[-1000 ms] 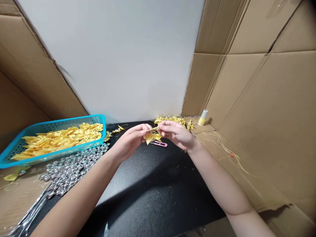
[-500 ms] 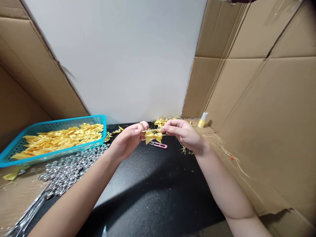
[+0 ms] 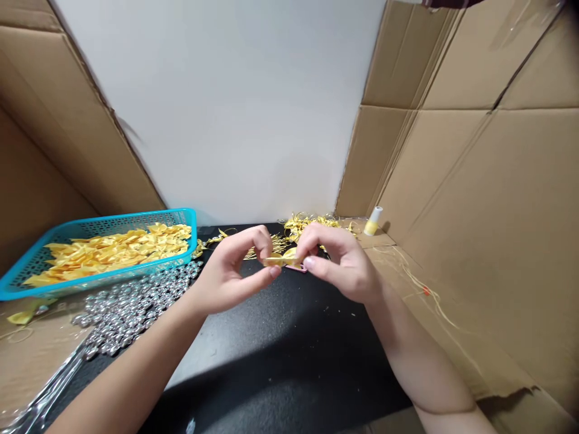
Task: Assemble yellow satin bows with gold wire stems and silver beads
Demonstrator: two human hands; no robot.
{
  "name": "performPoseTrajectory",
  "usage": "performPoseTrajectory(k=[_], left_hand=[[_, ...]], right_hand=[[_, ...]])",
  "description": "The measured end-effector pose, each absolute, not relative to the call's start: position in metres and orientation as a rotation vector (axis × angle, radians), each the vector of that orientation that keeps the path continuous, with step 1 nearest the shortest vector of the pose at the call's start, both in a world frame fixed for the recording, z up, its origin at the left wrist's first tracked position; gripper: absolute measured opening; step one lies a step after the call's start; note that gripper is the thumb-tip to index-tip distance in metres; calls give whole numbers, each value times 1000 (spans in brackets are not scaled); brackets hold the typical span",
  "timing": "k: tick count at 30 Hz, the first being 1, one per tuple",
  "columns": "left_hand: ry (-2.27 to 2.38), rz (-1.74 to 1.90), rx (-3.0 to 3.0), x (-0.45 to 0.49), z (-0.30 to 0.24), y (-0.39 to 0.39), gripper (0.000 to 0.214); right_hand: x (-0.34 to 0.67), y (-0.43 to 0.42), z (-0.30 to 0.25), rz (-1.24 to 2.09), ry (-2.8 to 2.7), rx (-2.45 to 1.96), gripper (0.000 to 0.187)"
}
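My left hand [image 3: 230,271] and my right hand [image 3: 339,262] meet above the black mat [image 3: 280,355]. Between the fingertips of both is a small yellow ribbon bow [image 3: 281,259], pinched from each side. The bow is mostly covered by my fingers. Right behind it, a pink clipper [image 3: 296,268] on the mat is nearly hidden. A heap of finished yellow bows with gold strings [image 3: 312,222] lies at the mat's far edge.
A teal mesh tray [image 3: 90,228] of loose yellow bows sits at the left. Silver beads [image 3: 131,304] spread in front of it. A small yellow bottle [image 3: 373,220] stands at the back right. Cardboard walls [image 3: 488,199] close in both sides.
My hands have drawn nearer to me and come together. The bow, which hung open between them on a thin string, is now tucked flat between my fingertips.
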State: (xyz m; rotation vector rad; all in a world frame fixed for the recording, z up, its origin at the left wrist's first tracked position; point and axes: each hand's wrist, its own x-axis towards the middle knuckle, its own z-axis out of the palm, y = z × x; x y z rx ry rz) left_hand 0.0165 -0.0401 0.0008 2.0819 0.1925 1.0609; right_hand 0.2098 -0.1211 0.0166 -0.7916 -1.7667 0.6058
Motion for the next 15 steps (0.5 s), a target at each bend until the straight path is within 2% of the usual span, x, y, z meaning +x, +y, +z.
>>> performPoseTrajectory(k=[6, 11, 15], left_hand=[[84, 1345, 2395, 12, 6, -47, 22], [249, 1339, 2394, 12, 4, -44, 18], [208, 1366, 2386, 12, 4, -45, 17]], right_hand=[[204, -131, 22, 188, -1937, -712, 19], [204, -129, 22, 137, -1950, -733, 19], [204, -130, 23, 118, -1948, -736, 19]])
